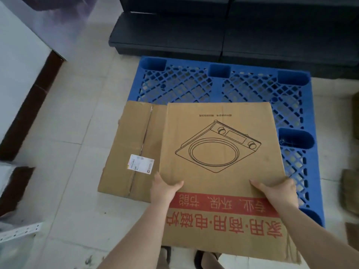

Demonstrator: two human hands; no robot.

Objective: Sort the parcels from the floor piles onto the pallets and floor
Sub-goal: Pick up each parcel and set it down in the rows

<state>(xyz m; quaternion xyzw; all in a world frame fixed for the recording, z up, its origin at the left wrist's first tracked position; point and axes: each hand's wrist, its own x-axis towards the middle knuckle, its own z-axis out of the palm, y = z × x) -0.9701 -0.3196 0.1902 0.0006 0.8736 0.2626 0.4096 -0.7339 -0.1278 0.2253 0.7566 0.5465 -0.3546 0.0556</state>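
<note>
I hold a large flat cardboard box [219,152], printed with a line drawing of a cooker and red lettering, out in front of me. My left hand [165,189] grips its left edge with the thumb on top. My right hand [279,191] grips its right edge the same way. The box hangs over the near left part of a blue plastic pallet [252,86]. Under its left side lies a second brown box [132,148] with a white shipping label, half on the tiled floor.
Dark stacked pallets [194,35] stand behind the blue one. A white wall with a dark skirting [35,98] runs along the left. Grey bagged parcels [11,191] lie at the left edge, brown parcels [351,191] at the right edge.
</note>
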